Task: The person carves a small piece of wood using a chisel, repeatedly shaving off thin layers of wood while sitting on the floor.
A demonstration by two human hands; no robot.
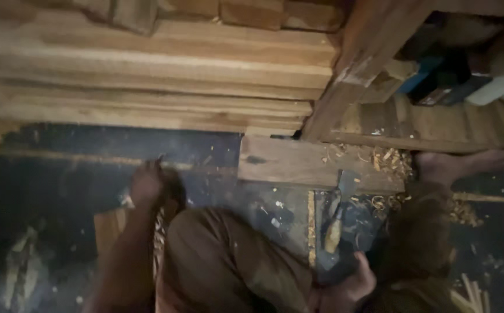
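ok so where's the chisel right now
In the head view the chisel lies on the dark floor at lower right of centre, blade toward the short wooden board and wood shavings, just above the right hand.

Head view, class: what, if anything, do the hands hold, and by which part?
The right hand grips a chisel by its lower handle end. What the blurred left hand holds cannot be told.

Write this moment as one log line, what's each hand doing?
left hand: reaching over dark floor, blurred | right hand: near chisel | foot: on wood board | shavings: scattered
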